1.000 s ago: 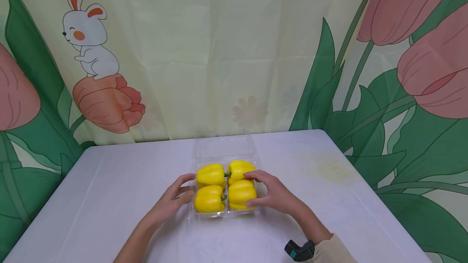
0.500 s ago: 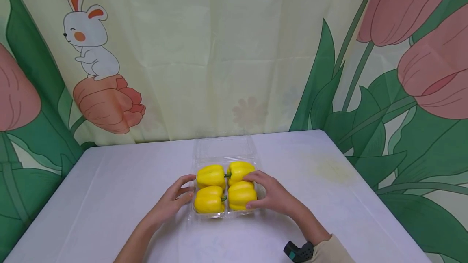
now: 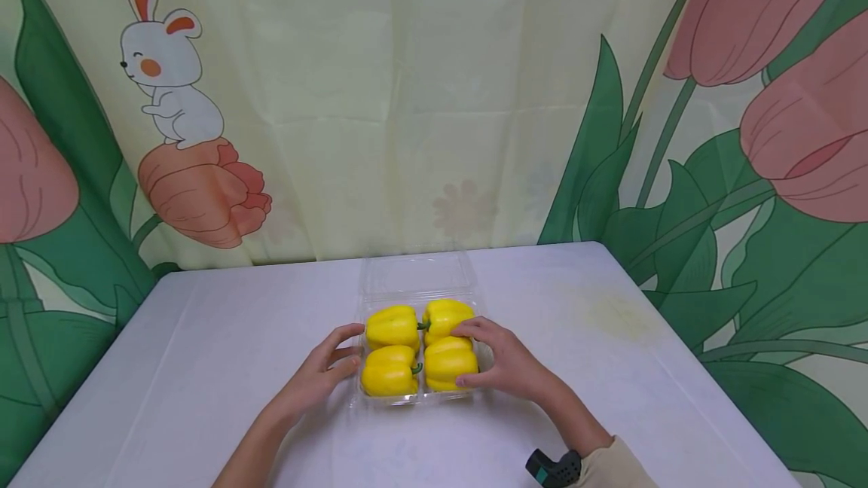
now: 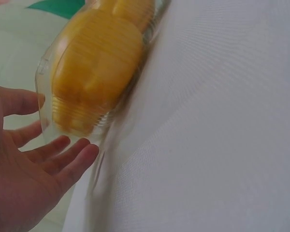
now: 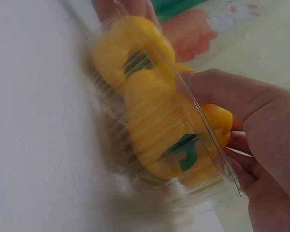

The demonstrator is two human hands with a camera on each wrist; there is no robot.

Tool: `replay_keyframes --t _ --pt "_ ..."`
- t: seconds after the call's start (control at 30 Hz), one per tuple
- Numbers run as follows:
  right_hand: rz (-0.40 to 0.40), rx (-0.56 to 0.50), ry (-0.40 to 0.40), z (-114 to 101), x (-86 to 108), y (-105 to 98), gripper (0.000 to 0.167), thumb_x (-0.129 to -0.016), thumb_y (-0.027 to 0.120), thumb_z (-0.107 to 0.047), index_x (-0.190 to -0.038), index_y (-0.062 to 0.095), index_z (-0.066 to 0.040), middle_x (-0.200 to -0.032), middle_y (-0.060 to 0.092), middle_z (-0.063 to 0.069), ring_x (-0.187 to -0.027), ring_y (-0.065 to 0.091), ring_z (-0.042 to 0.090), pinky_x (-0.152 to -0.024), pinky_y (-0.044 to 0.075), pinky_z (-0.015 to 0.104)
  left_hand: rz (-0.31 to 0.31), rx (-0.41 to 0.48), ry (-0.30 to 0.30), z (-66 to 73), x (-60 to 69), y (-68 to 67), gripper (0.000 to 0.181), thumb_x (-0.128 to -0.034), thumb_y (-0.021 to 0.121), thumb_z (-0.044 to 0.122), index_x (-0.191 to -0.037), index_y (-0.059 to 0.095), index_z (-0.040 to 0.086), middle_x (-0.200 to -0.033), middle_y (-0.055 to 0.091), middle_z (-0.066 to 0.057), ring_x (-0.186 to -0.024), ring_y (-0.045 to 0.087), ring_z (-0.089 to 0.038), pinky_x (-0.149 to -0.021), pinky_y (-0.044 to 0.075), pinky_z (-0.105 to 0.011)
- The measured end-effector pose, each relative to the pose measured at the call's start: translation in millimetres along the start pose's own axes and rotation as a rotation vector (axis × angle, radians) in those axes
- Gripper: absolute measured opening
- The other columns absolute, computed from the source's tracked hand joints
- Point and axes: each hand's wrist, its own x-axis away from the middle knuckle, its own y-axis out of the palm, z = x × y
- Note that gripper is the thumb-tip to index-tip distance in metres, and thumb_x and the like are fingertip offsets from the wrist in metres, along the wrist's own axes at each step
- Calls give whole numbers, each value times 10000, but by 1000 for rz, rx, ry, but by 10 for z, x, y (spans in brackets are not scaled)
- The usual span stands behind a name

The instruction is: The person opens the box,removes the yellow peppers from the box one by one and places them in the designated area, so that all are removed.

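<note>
Right hand: fingers partly curled round the front right pepper, thumb at its near side, forefinger where it meets the back right pepper; how firmly they grip is hard to tell through the glare.
Left hand: fingers loose and spread at the tray's left side, gripping nothing.
Clear tray: on the surface between the hands, also holding the front left pepper and back left pepper.
Lid: folded back beyond the peppers.
Latest change: no plain movement of hands or peppers, so the handling looks like a steady pause.
Against the earlier frame: everything sits slightly further right, apparently from head sway.
</note>
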Motion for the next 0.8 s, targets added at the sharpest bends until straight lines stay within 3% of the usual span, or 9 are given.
replay_keyframes --t 0.8 --pt "55 25 -20 -6 18 24 596 -709 847 -370 -1244 634 -219 -1246 578 -49 -1200 539 209 -1028 471 517 7 -8 -5 20 -2 6 482 -968 557 156 -1425 408 201 -1524 385 -64 -1330 470 -327 -1033 480 -468"
